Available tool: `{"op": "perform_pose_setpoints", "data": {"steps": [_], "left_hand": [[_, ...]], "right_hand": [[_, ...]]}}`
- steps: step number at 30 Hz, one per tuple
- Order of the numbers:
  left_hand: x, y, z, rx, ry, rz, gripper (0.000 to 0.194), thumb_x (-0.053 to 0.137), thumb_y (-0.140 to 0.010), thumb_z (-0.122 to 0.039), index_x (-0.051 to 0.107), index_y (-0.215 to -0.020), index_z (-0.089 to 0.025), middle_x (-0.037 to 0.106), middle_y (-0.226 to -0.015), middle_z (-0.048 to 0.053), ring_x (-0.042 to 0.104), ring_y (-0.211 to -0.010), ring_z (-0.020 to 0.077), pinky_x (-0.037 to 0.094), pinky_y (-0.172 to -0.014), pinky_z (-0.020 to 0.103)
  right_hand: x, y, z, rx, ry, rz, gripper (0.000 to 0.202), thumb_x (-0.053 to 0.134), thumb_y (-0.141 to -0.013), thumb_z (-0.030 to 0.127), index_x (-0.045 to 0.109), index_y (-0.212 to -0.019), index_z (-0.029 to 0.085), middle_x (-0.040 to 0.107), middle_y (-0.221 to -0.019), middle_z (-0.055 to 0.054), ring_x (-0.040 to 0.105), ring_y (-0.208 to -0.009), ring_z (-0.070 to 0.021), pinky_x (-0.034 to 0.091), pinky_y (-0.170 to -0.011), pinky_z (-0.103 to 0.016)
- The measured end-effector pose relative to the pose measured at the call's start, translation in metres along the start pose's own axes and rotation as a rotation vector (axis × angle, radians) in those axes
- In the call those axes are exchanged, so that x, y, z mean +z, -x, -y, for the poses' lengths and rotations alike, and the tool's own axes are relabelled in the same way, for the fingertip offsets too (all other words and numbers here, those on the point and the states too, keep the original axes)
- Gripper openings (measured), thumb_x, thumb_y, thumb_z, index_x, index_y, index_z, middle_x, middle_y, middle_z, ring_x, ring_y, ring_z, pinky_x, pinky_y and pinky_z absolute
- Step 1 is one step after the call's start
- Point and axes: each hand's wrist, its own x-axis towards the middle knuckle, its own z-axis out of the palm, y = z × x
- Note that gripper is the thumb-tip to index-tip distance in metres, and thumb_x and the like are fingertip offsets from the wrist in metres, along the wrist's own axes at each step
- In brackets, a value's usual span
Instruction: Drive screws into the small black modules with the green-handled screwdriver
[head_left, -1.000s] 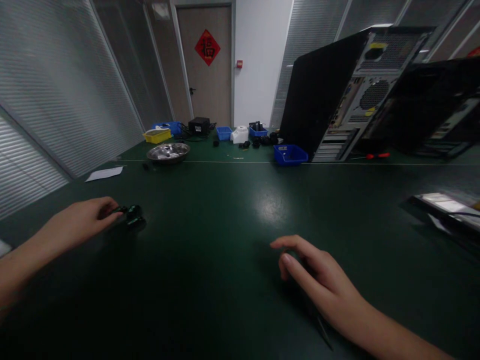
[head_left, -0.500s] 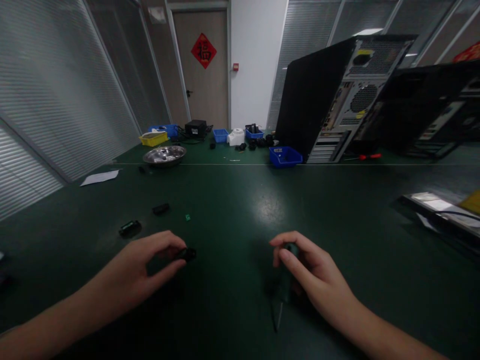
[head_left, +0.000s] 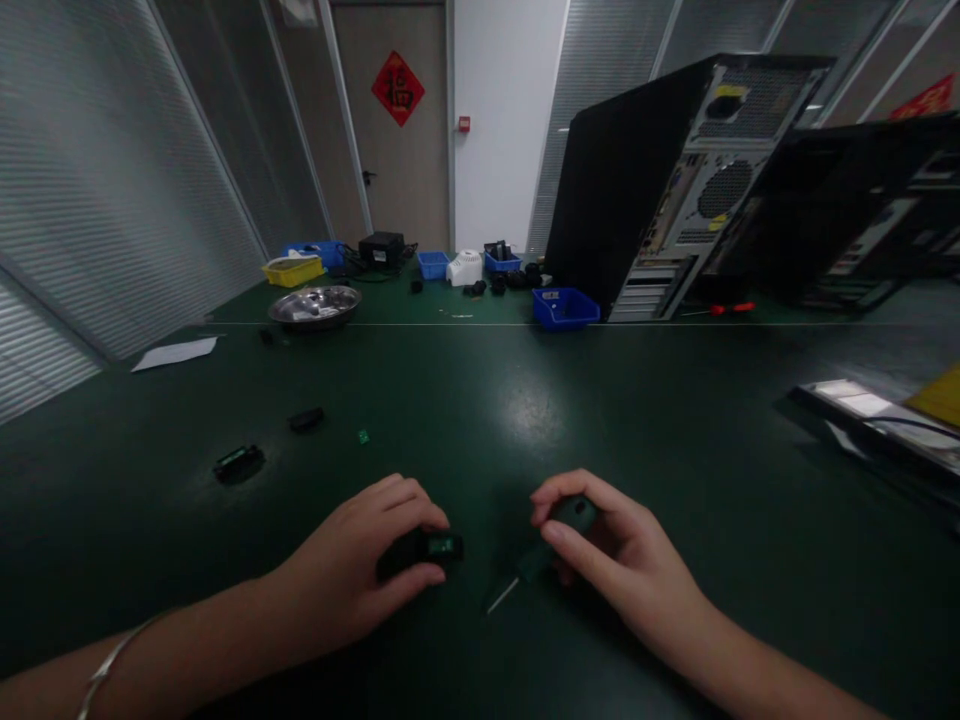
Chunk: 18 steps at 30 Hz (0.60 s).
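Observation:
My left hand (head_left: 382, 560) pinches a small black part (head_left: 442, 547) with a green board showing on it, between thumb and fingers. To its right, my right hand (head_left: 619, 550) holds a dark green screwdriver (head_left: 574, 515) by the handle, its thin metal tip pointing down and left toward the part without touching it. A black part with a green board (head_left: 238, 462) lies on the table at the left. Near it are a dark elongated piece (head_left: 306, 420) and a tiny green board (head_left: 364, 437).
A metal bowl (head_left: 315, 306), a yellow basket (head_left: 294, 270) and a paper sheet (head_left: 176, 353) are at the back left. A blue bin (head_left: 566, 310) stands before a black computer case (head_left: 622, 190). A flat metallic device (head_left: 862, 400) lies at the right.
My left hand has moved right with the black part, closer to my right hand, and the green board now shows. The screwdriver tip has swung to the left. The view has shifted slightly.

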Motion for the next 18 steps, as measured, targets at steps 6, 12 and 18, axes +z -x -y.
{"op": "perform_pose_setpoints", "data": {"steps": [6,12,18], "left_hand": [[0.003,0.005,0.009,0.024,0.083,-0.021,0.019,0.059,-0.089,-0.015,0.062,-0.106,-0.025,0.063,-0.101,0.004,0.058,-0.094,0.0214,0.049,-0.081,0.036],[0.003,0.006,0.010,0.024,0.134,0.011,0.022,0.060,-0.089,-0.017,0.061,-0.110,-0.027,0.062,-0.107,0.003,0.059,-0.098,0.0206,0.051,-0.084,0.034],[-0.035,0.003,0.037,0.024,-0.201,-0.252,0.025,0.054,-0.093,-0.023,0.061,-0.116,-0.025,0.063,-0.112,0.006,0.058,-0.104,0.0245,0.048,-0.092,0.038]], "right_hand": [[-0.004,-0.005,-0.001,-0.102,0.063,0.010,0.007,0.069,-0.087,0.025,0.063,-0.089,0.023,0.063,-0.093,-0.001,0.061,-0.084,-0.0160,0.050,-0.073,-0.026],[-0.002,-0.006,0.000,-0.126,0.137,0.070,0.009,0.067,-0.086,0.017,0.061,-0.086,0.024,0.064,-0.097,-0.001,0.063,-0.092,-0.0180,0.049,-0.079,-0.028],[-0.004,-0.005,0.001,-0.125,0.178,0.121,0.005,0.065,-0.089,0.019,0.062,-0.089,0.024,0.065,-0.097,-0.003,0.064,-0.091,-0.0199,0.049,-0.078,-0.030]]}}
